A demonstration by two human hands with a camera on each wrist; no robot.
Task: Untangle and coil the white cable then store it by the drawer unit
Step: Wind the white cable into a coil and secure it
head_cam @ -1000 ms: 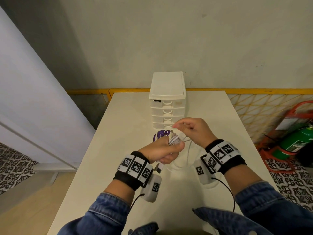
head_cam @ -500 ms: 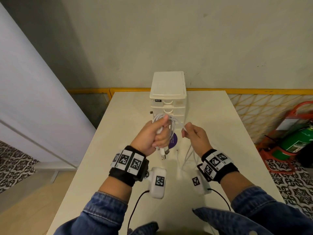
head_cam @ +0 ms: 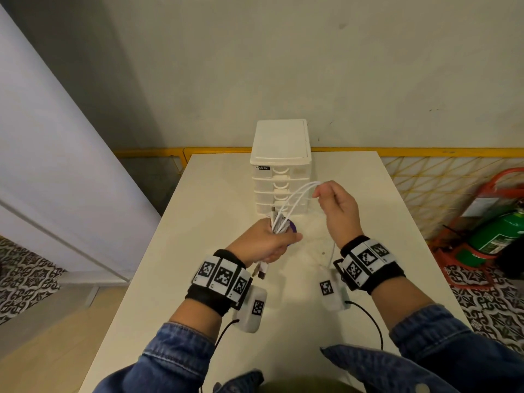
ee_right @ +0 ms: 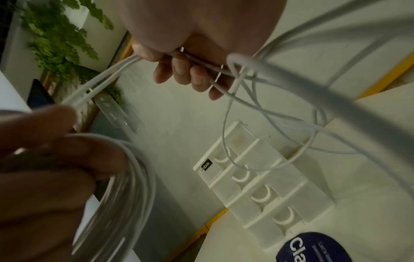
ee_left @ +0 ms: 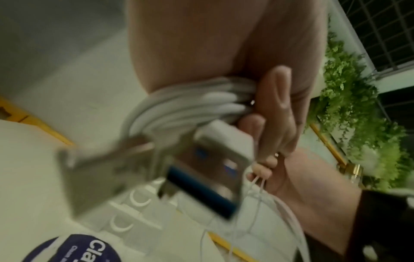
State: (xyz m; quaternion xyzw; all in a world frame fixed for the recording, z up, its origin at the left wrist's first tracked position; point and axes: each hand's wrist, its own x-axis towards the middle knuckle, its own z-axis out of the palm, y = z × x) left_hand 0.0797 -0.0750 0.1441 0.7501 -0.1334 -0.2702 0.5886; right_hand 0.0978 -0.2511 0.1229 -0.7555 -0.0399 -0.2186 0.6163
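My left hand (head_cam: 269,242) grips a bundle of white cable (head_cam: 279,226) loops above the table. In the left wrist view the cable loops (ee_left: 192,104) pass under my curled fingers (ee_left: 275,109), and a USB plug (ee_left: 201,177) hangs below the fist. My right hand (head_cam: 336,205) pinches strands of the cable (head_cam: 300,192) up and to the right, in front of the white drawer unit (head_cam: 280,171). Its fingers (ee_right: 186,70) curl round the strands, and loose cable (ee_right: 268,113) trails down toward the table.
The drawer unit (ee_right: 257,179) stands at the far middle of the white table (head_cam: 198,222), against the wall. A purple round sticker (head_cam: 292,226) lies just in front of it, under my left hand. A red stand with a green cylinder (head_cam: 499,231) sits on the floor at the right.
My left hand has dropped and drawn back toward me with the coil. My right hand has risen up and to the right, pulling the cable strands taut in front of the drawers.
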